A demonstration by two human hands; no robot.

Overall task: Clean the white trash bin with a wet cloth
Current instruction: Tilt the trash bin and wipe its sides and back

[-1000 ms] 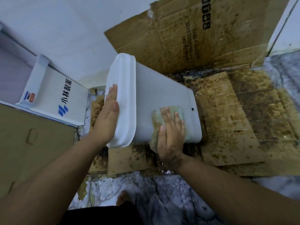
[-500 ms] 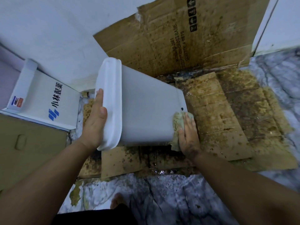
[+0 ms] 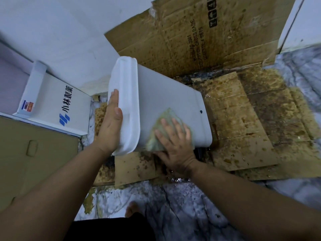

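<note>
Back from the bin's (image 3: 165, 101) base, right grip (image 3: 175, 145) presses cloth (image 3: 161, 131) flat.

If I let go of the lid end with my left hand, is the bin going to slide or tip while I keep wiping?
Probably it shifts. The white trash bin lies tilted, and the left hand braces its lid end. Its plastic looks smooth and likely wet under the cloth, so the right hand could push it along the soggy cardboard. It looks hollow, likely light.
</note>
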